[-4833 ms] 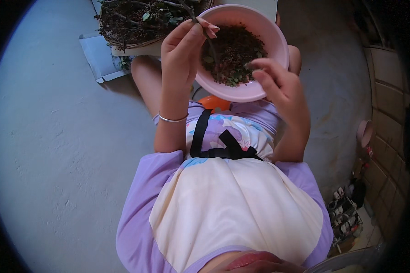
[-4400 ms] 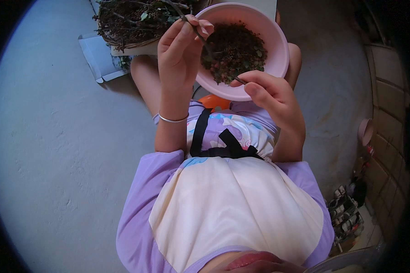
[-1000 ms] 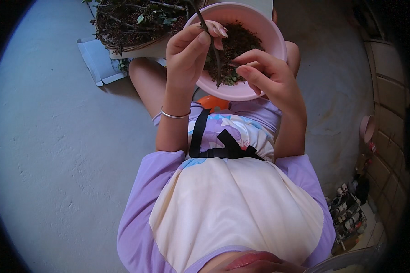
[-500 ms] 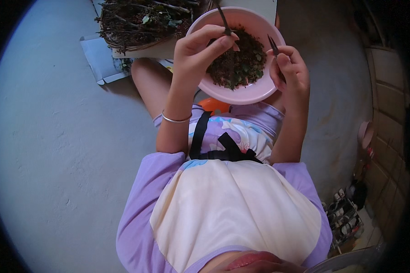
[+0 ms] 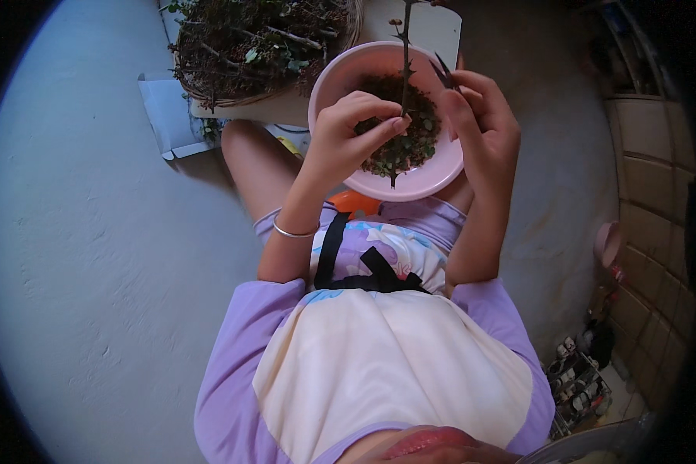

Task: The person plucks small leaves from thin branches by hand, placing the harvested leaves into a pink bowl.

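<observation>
My left hand [image 5: 356,135] pinches a thorny twig [image 5: 406,58] between thumb and fingers. The twig stands nearly upright in view, with a few small berry-like bits at its top and its lower end hanging over the bowl. To its right, my right hand [image 5: 483,116] is closed around a pair of scissors [image 5: 445,73]. Only the dark, pointed blades show, slightly apart and close to the twig without visibly touching it; the handles are hidden in the palm. Beneath both hands, the pink bowl [image 5: 325,89] holds a heap of small berries and leaf bits [image 5: 421,139].
A wicker basket [image 5: 353,27] piled with thorny, berry-bearing branches [image 5: 255,50] rests on a pale board [image 5: 433,27] at the far side. Left of my knee lies an open white box [image 5: 168,120]. Something orange [image 5: 354,203] sits below the bowl. Cardboard boxes [image 5: 649,182] line the right.
My left hand has come down, and more of the twig shows, now reaching over the bowl. The scissors have moved left, nearer to the twig. The view has shifted slightly.
</observation>
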Motion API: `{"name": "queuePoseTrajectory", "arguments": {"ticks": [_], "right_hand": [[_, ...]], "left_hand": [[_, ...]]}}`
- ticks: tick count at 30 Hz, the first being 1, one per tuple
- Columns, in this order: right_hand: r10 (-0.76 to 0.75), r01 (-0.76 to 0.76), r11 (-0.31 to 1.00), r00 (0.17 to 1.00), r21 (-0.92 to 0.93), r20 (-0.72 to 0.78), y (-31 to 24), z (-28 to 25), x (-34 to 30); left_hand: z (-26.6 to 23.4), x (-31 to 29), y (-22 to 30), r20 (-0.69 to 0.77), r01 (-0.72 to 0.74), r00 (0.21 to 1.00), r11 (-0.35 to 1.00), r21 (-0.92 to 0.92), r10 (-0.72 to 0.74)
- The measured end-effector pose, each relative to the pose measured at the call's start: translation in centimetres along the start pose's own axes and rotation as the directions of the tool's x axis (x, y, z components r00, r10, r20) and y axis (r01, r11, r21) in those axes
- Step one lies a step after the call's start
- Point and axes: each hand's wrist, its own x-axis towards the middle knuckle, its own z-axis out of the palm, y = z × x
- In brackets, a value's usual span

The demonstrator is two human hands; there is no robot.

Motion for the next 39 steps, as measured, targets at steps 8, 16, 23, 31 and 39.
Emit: {"name": "queuePoseTrajectory", "arguments": {"ticks": [8, 16, 23, 31, 39], "right_hand": [[-0.010, 0.017, 0.980, 0.999, -0.198, 0.039, -0.2, 0.2, 0.8], [-0.052, 0.057, 0.975, 0.998, -0.213, 0.028, 0.2, 0.3, 0.9], [-0.082, 0.083, 0.983, 0.997, -0.163, 0.012, 1.1, 0.5, 0.5], [-0.076, 0.077, 0.996, 0.996, -0.033, 0.050, 1.5, 0.5, 0.4], [-0.061, 0.048, 0.994, 0.989, 0.097, 0.136, 1.7, 0.4, 0.2]], "left_hand": [[-0.4, -0.5, 0.1, 0.049, -0.069, 0.997, 0.994, 0.088, 0.065], [-0.6, -0.9, 0.1, 0.095, -0.042, 0.995, 0.993, 0.113, 0.032], [-0.9, -1.0, 0.5, 0.124, 0.029, 0.991, 0.995, 0.099, -0.041], [-2.9, -0.3, 1.4, 0.076, -0.043, 0.997, 0.966, 0.255, 0.024], [-1.9, 0.6, 1.4, 0.024, -0.148, 0.989, 0.967, 0.206, 0.146]]}}
